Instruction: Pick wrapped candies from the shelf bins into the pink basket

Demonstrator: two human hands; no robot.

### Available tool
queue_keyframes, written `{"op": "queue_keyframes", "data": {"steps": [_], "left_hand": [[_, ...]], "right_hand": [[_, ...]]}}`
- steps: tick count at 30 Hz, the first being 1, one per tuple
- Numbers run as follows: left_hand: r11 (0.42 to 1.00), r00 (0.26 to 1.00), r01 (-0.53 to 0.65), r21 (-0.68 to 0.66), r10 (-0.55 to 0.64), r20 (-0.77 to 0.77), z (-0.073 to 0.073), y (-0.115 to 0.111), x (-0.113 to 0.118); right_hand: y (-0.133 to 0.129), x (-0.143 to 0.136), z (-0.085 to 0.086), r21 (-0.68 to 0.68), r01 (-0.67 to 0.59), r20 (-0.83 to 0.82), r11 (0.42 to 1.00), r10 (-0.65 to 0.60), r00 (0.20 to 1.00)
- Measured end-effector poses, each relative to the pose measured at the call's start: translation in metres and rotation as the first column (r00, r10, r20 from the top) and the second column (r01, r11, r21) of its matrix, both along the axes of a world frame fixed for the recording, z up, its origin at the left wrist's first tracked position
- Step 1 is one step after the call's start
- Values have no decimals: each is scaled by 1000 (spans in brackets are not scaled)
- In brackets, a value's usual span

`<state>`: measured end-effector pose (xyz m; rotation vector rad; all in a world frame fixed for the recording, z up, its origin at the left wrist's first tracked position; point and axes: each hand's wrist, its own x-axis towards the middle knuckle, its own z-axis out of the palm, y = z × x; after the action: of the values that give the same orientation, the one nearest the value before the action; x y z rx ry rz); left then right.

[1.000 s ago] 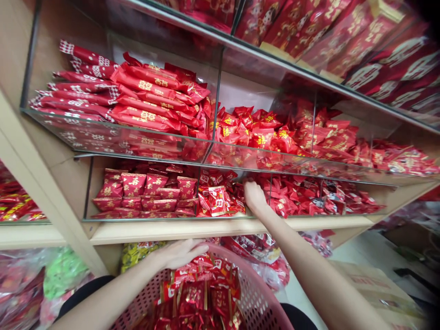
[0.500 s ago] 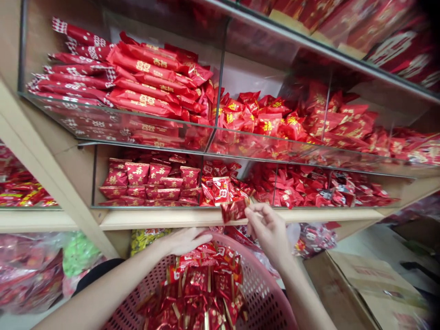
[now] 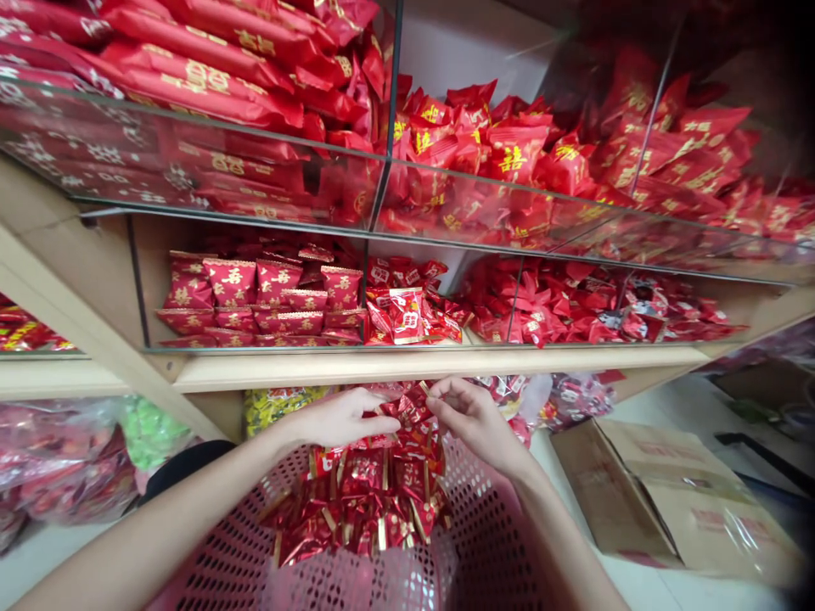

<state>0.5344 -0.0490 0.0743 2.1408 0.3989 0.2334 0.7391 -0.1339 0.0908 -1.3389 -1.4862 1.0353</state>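
My right hand [image 3: 474, 416] pinches the gold-edged end of a small red wrapped candy packet [image 3: 413, 407] over the far side of a pink plastic basket [image 3: 503, 526]. Just left of that packet is my left hand [image 3: 344, 417], its thumb and fingers stretched out and apart. Whether its fingertips touch the packets under them I cannot tell. Inside the basket lies a heap of shiny red packets [image 3: 362, 501] with gold edges, packed close together.
Beyond the basket, a wooden shelf edge [image 3: 433, 367] carries clear-divided compartments of red packets [image 3: 233, 284]. Higher up is a glass-fronted shelf of larger red packets [image 3: 509, 153]. A cardboard box [image 3: 688, 492] stands on the floor at right; bagged goods [image 3: 64, 467] lie at left.
My right hand has brought the candy packet down from the shelf edge to the basket. My left hand has moved slightly right, closer to it. The view has shifted nearer the shelves.
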Motion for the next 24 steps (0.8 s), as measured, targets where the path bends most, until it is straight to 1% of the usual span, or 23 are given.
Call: {"op": "queue_keyframes", "data": {"steps": [3,6,11,15,18,21,22,24], "left_hand": [[999,1000,21,-27,-21,-5,-2,1,-1],[998,999,41,-52,-40,7,3,0,-1],[977,998,49,-207,-54,-20,17,-1,-3],[962,995,90,-257,-98,-22,19,2,-9],[932,981,180,-313,-195,-17,22,5,-14],[881,953,262,-394,-301,-39,28,6,-17],[861,941,280,-424,-334,-57,30,6,-18],[841,929,269,-469,-355,-104,31,7,-21]], "right_hand": [[0,-2,-2,-25,-33,-41,999,32,999],[0,-1,-2,-45,-48,-76,998,44,996],[-1,-2,7,-23,17,-110,1000,-20,994],[-3,-7,9,-62,25,-139,998,-33,990],[-3,-11,6,-142,-58,-171,988,33,985],[-3,-16,2,-210,-174,-213,962,129,969],[-3,-18,1,-222,-205,-220,953,155,963],[-3,-21,-2,-240,-246,-228,939,192,955]]}}
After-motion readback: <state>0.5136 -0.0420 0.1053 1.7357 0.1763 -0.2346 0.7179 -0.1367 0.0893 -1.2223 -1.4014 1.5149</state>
